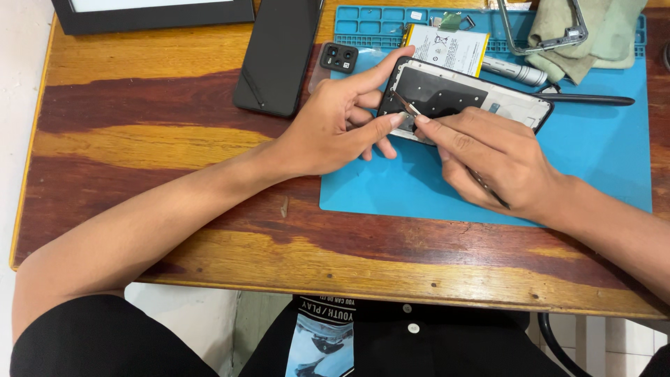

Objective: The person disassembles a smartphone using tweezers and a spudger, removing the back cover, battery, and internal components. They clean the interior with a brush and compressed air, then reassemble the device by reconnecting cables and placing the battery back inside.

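The opened phone (464, 98) lies face down on the blue mat (600, 167), its back cover off and its dark inner plate showing, tilted so that its near end points toward the person's left. The left hand (335, 126) steadies it: the forefinger stretches along the phone's upper left edge, the thumb presses toward its lower corner, and the other fingers curl loosely under the palm, so the hand is half closed around that end of the phone. The right hand (488, 160) is pinched shut on a pair of tweezers (406, 105), held like a pen between thumb and forefinger, with the thin tips resting on the inside of the phone near its left end; the back end of the tool pokes out below the wrist. Just beyond the phone lie a flat white battery (450, 47), a small black camera cover (339, 57), a silver screwdriver (513, 71) and a black stylus (590, 100). A black back cover (279, 52) rests on the wooden table (174, 139) left of the mat, and a green cloth (593, 35) with a metal frame (558, 31) sits at the far right corner.
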